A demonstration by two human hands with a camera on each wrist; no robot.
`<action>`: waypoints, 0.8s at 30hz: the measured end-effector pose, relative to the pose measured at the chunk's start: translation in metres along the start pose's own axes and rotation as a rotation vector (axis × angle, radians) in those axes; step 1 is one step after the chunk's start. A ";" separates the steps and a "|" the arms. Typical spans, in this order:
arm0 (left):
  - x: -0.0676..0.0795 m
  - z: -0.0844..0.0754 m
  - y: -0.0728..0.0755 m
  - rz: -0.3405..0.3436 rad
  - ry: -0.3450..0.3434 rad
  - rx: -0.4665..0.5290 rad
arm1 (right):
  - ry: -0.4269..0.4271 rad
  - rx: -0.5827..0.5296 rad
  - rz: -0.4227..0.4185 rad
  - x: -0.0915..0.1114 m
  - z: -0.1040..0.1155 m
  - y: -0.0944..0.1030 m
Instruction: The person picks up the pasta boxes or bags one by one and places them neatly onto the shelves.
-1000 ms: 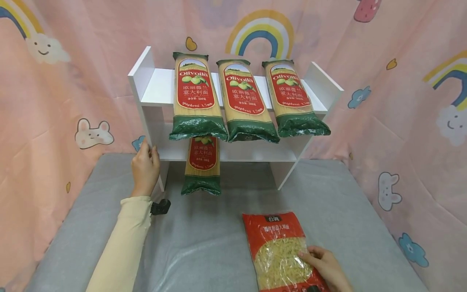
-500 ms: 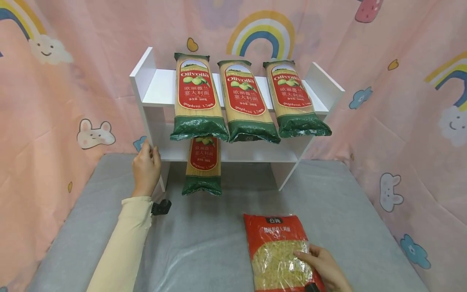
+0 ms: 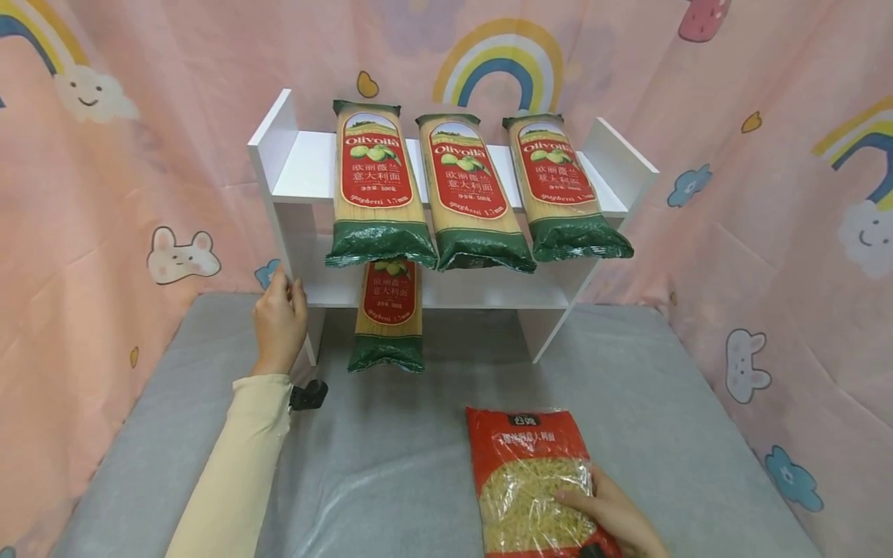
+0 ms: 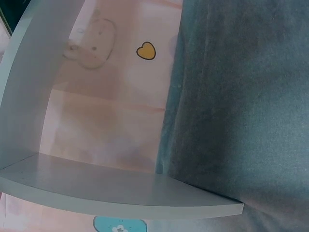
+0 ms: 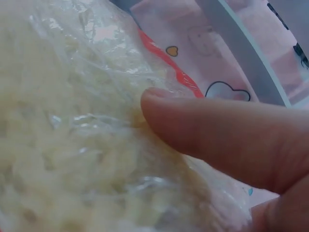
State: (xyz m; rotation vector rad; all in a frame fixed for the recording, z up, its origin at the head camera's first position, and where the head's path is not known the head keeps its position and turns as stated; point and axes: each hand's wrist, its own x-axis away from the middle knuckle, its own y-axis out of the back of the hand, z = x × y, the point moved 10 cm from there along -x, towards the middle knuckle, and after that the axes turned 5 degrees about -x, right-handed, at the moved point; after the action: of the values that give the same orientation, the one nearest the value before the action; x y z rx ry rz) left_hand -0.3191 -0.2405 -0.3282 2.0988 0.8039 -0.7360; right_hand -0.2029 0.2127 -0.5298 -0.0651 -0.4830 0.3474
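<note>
My right hand (image 3: pixel 614 508) grips a red bag of pasta (image 3: pixel 533 496) by its right edge, thumb on the clear window over pale short pieces. Close up in the right wrist view, the thumb (image 5: pixel 203 128) presses into the crinkled plastic of the pasta bag (image 5: pixel 87 125). At the left, my left hand (image 3: pixel 279 322) holds the side panel of a white shelf (image 3: pixel 439 298), its fingers curled at the panel's edge. The left wrist view has the shelf's boards (image 4: pixel 111 186) but no hand.
Three spaghetti packs (image 3: pixel 380 186) lie side by side on the top tier, green ends jutting over its front edge. Another spaghetti pack (image 3: pixel 387 318) sticks out from the middle tier at left. Grey cloth (image 3: pixel 391 449) covers the table; a pink patterned curtain (image 3: pixel 195 155) hangs behind.
The right thumb has slid slightly left over the pasta bag, and the bag has shifted and turned a little. The left hand and the spaghetti packs stay in place.
</note>
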 end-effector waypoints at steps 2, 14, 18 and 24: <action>0.000 -0.001 0.000 0.005 0.004 0.000 | -0.009 0.017 -0.029 0.000 -0.001 0.003; 0.000 0.000 0.001 0.005 0.012 0.007 | 0.008 0.012 -0.158 -0.004 -0.009 0.016; 0.000 0.001 -0.002 0.024 0.024 0.002 | 0.024 0.102 -0.245 -0.003 -0.009 0.022; 0.000 0.000 0.001 -0.003 0.014 0.008 | 0.035 0.097 -0.313 -0.002 -0.006 0.026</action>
State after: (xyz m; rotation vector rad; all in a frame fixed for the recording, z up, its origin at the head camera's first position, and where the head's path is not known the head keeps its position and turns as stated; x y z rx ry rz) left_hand -0.3183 -0.2408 -0.3280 2.1125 0.8128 -0.7274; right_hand -0.2094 0.2366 -0.5396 0.0974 -0.4328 0.0624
